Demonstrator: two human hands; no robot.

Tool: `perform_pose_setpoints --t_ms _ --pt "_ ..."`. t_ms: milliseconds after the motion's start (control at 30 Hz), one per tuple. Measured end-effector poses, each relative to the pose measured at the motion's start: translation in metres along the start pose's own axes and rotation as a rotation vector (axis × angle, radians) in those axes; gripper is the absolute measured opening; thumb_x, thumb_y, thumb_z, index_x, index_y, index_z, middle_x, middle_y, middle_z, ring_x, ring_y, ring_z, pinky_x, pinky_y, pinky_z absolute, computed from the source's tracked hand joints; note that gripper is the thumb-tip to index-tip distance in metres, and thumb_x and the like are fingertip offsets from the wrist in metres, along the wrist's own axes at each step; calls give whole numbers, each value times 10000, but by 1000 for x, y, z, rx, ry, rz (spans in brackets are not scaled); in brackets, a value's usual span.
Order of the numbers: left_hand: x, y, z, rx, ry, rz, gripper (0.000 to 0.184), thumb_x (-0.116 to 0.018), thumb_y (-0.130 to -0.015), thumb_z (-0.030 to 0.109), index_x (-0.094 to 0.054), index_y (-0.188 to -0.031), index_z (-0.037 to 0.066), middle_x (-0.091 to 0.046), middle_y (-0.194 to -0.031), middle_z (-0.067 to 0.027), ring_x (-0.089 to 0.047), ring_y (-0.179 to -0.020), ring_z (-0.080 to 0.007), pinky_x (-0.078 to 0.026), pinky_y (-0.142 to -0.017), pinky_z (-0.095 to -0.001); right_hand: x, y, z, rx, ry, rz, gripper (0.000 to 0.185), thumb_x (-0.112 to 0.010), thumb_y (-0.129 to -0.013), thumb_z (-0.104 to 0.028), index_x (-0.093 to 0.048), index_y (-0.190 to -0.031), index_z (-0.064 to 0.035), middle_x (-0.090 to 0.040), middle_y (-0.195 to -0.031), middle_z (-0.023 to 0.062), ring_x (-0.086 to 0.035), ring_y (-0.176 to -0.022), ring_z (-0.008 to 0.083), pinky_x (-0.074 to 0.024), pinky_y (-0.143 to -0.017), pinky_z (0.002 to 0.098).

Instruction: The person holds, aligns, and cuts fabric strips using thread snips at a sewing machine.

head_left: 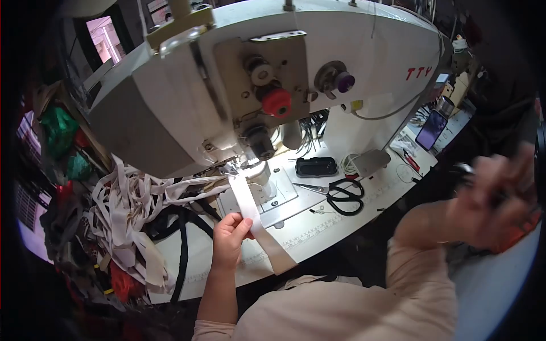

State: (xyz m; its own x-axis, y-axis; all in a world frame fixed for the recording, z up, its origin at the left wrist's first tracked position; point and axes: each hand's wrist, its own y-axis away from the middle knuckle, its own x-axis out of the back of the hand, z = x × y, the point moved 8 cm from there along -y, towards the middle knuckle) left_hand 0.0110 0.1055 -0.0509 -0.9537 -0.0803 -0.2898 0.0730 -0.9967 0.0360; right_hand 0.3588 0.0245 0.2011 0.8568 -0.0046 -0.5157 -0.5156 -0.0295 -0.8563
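Note:
A white fabric strip [244, 202] runs from under the needle area of a large white sewing machine [364, 45] toward the front edge of the table. My left hand [233, 232] pinches this strip between thumb and fingers, a little in front of the machine's lit plate. My right hand [493, 196] is raised at the far right, away from the machine. Motion smears its fingers, and whether it holds anything cannot be made out.
Black-handled scissors [344, 196] and a black tray [316, 166] lie right of the plate. A tangled heap of pale strips [128, 207] fills the left side. A phone [431, 129] and red-handled tool [410, 161] are at the right.

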Motion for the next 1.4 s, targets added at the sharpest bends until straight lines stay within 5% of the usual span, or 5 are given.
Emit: perform_pose_setpoints --t_ms 33,333,1067,1167,1400 --pt "1 0 -2 6 -1 2 104 -541 -825 51 -538 -854 -48 -568 -739 -90 -507 -602 -108 -452 -589 -196 -13 -16 -12 -212 -189 -739 214 -567 -804 -124 -486 -948 13 -593 -651 63 -402 -429 37 -365 -416 152" --pt "-5 3 -7 23 81 -21 134 -521 -834 47 -510 -924 -52 -565 -805 -100 -508 -628 -111 -447 -602 -197 195 -76 -82 -260 -65 -699 169 -582 -785 -109 -504 -905 -21 -590 -686 60 -413 -440 54 -362 -406 167" --pt "-18 6 3 6 115 -66 167 -513 -847 61 -511 -960 -62 -562 -839 -110 -513 -657 -119 -448 -620 -203 -17 17 23 -351 49 -553 99 -625 -732 -70 -556 -788 -113 -581 -782 51 -446 -472 103 -353 -376 207" --pt "-18 9 0 24 121 -54 163 -514 -842 59 -525 -949 -64 -564 -814 -106 -507 -650 -117 -439 -614 -198 -25 161 97 -1262 -96 -575 59 -584 -806 -61 -631 -831 -35 -613 -764 60 -496 -512 88 -412 -455 182" --pt "-24 6 -5 69 101 -64 146 -513 -835 59 -558 -910 -58 -562 -750 -87 -492 -632 -111 -418 -599 -195 -44 308 99 -1634 -103 -681 155 -602 -798 -69 -601 -938 -3 -573 -665 22 -498 -536 64 -398 -486 154"
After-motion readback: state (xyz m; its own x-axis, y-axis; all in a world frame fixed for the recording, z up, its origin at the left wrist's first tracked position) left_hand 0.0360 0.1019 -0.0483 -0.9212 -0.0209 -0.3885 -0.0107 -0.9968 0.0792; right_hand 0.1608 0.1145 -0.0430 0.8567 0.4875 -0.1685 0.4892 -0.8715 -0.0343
